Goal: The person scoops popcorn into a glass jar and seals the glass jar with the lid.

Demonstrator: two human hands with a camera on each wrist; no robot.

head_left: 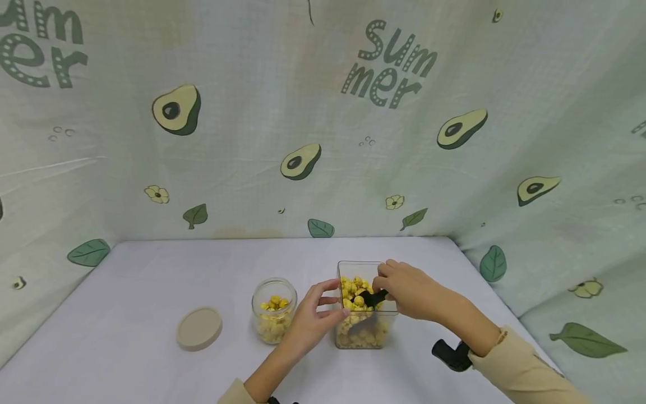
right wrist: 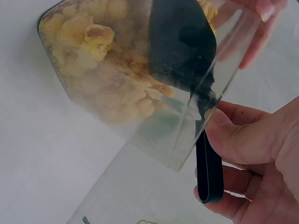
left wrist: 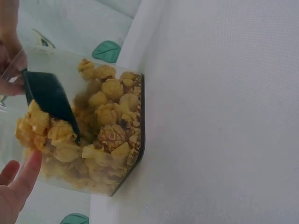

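Note:
A clear square container (head_left: pixel 370 270) holding yellow popcorn (head_left: pixel 351 287) stands on the table. My right hand (head_left: pixel 411 289) grips the handle of a black scoop (right wrist: pixel 182 46), its thumb and fingers round the handle at the container's rim. The scoop's blade is tilted down inside the container, among the popcorn in the left wrist view. My left hand (head_left: pixel 313 320) has its fingers spread against the container's left side, and a fingertip (left wrist: pixel 33 161) touches the clear wall. Just left of that hand is a round glass jar (head_left: pixel 258 297), uncovered, partly filled with popcorn.
A round beige lid (head_left: pixel 199 329) lies flat on the white table (head_left: pixel 126 314), left of the jar. Behind the table hangs a pale cloth (head_left: pixel 237 123) printed with avocados and leaves. A black wrist mount (head_left: pixel 452 356) sits at the right sleeve.

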